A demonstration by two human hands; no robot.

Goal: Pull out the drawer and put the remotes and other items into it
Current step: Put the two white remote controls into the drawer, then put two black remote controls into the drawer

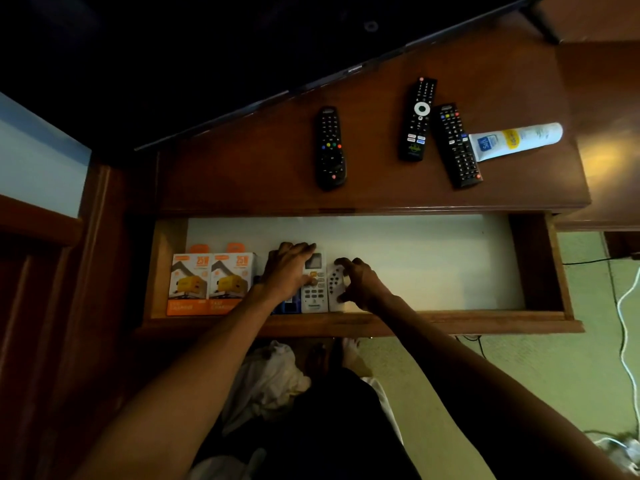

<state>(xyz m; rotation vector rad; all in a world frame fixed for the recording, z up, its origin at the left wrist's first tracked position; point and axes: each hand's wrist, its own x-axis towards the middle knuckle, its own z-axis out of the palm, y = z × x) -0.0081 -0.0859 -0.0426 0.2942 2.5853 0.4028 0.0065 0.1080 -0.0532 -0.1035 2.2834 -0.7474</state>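
The wooden drawer (381, 322) is pulled out, its white floor showing. Inside at the left stand two orange-and-white charger boxes (211, 284), then a blue item (289, 306) partly hidden under my left wrist. My left hand (289, 268) lies flat on a white air-conditioner remote (315, 289). My right hand (360, 280) curls around a small white remote (335, 284) with dark buttons, beside the first. Three black remotes (330, 147) (418, 119) (457, 145) and a white cream tube (516, 140) lie on the cabinet top.
A dark TV (207, 64) stands at the back of the wooden cabinet top (242, 174). The right half of the drawer floor (433, 261) is bare. White cables (623, 306) trail on the green floor at the right. Crumpled cloth (270, 379) lies below the drawer.
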